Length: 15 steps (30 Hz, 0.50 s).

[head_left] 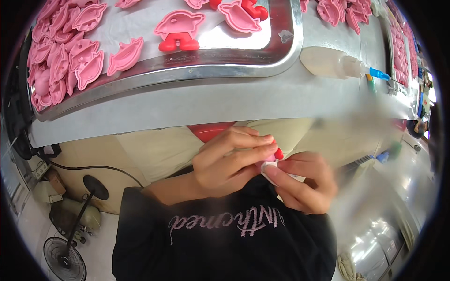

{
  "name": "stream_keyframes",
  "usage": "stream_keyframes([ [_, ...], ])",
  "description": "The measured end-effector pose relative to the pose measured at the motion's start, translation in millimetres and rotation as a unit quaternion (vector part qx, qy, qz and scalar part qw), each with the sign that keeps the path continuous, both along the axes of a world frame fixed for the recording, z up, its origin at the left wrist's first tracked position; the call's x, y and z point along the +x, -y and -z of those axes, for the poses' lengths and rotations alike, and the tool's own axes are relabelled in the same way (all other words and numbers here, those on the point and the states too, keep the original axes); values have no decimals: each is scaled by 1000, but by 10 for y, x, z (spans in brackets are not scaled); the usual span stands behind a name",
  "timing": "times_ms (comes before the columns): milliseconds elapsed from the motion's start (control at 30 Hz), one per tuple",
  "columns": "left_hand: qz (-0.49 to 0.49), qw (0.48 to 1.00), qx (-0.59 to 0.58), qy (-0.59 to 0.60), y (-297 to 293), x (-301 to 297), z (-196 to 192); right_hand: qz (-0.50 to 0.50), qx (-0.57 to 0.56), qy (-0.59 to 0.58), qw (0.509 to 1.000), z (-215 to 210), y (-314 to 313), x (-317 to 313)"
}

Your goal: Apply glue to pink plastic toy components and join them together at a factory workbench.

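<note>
In front of my chest, my left hand [229, 161] is closed around a small pink plastic piece [267, 156] with a red part [279, 153] sticking out of it. My fingers hide most of its shape. My right hand [307, 182] pinches a bit of white material [269, 165], perhaps cloth or tissue, against the lower side of that piece. Beyond my hands, on the metal tray [187, 70], sits a pink shell-like piece [180, 23] with red feet [178, 42] attached. A second pink piece [239, 17] with a red part lies to its right.
Many loose pink shells [58, 61] are heaped at the tray's left. A translucent squeeze bottle [323, 62] with a blue tip lies on the metal table [164, 110], right of the tray. More pink pieces [335, 11] sit farther right. A black fan [64, 257] stands at lower left.
</note>
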<state>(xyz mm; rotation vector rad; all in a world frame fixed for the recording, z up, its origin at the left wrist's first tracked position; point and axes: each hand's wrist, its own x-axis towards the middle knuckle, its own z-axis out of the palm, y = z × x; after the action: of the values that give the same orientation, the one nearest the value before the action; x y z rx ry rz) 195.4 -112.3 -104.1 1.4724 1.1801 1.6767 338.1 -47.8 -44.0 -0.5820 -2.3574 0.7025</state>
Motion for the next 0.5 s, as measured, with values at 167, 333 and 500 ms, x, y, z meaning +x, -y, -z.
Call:
stream_keyframes([
  [167,6,997,-49,51,54,-44,45,-29,-58,28,997,3,-80,103],
  [333,61,985,-76,141,22,-2,-45,76,-90,-76,990,103,-20,170],
  [500,58,977,-85,189,49,38,-42,96,-103,-149,979,240,139,40],
])
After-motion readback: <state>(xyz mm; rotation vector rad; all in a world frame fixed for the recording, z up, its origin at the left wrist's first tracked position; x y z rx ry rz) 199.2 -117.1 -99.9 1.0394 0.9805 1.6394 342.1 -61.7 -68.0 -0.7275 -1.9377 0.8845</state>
